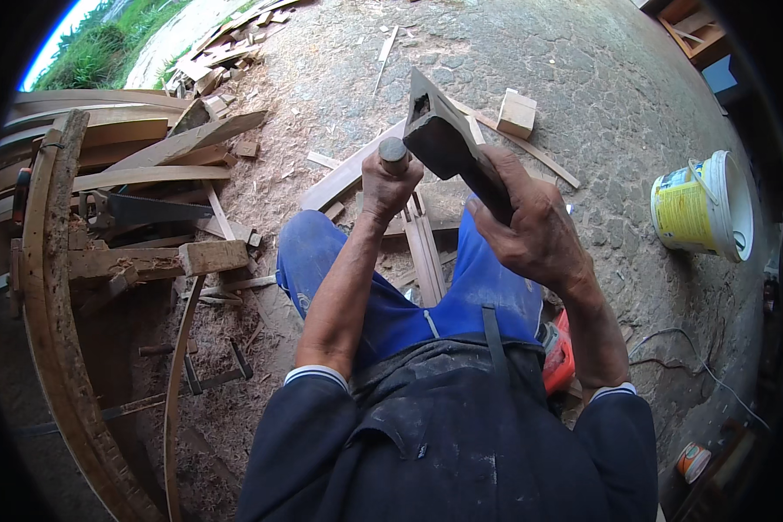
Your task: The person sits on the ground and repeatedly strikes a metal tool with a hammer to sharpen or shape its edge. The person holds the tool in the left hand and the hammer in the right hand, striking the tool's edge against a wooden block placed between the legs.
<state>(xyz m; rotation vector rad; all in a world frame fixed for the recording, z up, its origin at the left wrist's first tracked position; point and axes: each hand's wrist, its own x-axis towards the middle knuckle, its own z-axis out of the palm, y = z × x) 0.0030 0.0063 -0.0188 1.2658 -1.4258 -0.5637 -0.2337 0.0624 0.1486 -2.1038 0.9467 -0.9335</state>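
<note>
My left hand [390,190] grips an upright tool [394,153], probably a chisel, its round end uppermost and its lower part hidden by the fist. My right hand [524,217] is wrapped round the handle of a dark metal axe-like tool [437,130], whose head is raised just right of the round end. Below my hands, between my blue-trousered knees, a grooved length of pale wood [424,252] points away from me, near other boards [348,174] on the ground.
At left are stacked planks [165,157], a handsaw [148,209] and a timber frame [48,287]. A wooden block [516,113] lies ahead. At right stand a white-and-yellow bucket [683,209] and a red object [561,357], near a cable [713,374] and a small can [692,461].
</note>
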